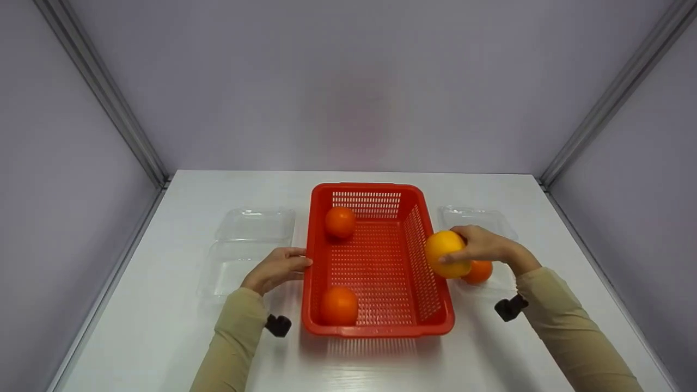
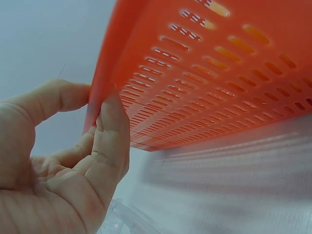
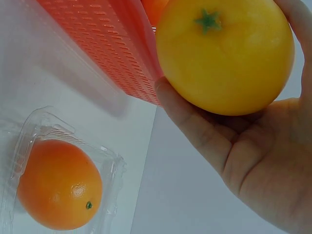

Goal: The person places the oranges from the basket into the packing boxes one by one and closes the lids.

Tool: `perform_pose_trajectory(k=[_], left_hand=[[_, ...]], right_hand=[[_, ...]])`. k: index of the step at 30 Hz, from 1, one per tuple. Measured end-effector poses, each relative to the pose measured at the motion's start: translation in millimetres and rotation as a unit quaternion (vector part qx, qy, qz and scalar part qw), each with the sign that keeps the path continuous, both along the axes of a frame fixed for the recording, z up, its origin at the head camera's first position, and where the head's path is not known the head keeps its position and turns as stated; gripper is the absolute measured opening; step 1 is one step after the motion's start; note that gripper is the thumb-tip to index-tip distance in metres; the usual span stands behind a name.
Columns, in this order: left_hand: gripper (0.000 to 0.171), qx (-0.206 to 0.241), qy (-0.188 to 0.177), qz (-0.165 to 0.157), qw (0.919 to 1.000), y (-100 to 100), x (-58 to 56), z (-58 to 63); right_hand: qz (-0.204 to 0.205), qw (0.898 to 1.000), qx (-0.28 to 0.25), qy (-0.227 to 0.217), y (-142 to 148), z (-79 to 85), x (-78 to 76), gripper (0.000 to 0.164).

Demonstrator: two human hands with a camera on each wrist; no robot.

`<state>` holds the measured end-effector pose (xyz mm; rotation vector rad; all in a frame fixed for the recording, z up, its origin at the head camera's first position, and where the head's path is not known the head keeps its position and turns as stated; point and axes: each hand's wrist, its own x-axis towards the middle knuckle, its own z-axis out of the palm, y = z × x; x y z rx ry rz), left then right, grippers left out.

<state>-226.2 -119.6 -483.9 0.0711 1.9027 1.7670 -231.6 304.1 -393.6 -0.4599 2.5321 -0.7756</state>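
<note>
A red plastic basket (image 1: 375, 331) with slotted walls stands mid-table. My left hand (image 1: 277, 268) pinches its left rim; the left wrist view shows the thumb on one face of the rim and fingers (image 2: 111, 131) on the other. Over the basket's right rim, my right hand (image 1: 482, 245) grips a yellow orange (image 1: 444, 250), whose green star-shaped stem end (image 3: 208, 21) shows in the right wrist view. Inside the basket lie a deep-orange orange (image 1: 340, 222) at the back left and another orange (image 1: 340, 306) at the front left.
Right of the basket, an open clear plastic box (image 1: 482, 219) holds an orange (image 1: 479, 271), partly behind the yellow one. Another open clear box (image 1: 256, 224) lies on the left, partly behind my left hand. Pale walls (image 1: 359, 87) enclose the white table (image 1: 147, 261).
</note>
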Motion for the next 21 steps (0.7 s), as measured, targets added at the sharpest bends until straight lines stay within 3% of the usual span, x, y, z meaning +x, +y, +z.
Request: perform_pose_trajectory(k=[21], left_hand=[[0.047, -0.01, -0.007, 0.006, 0.9999, 2.5, -1.7, -0.9]], right_hand=[[-0.017, 1.0, 0.0, -0.006, 15.2, -4.0, 2.6, 0.058]])
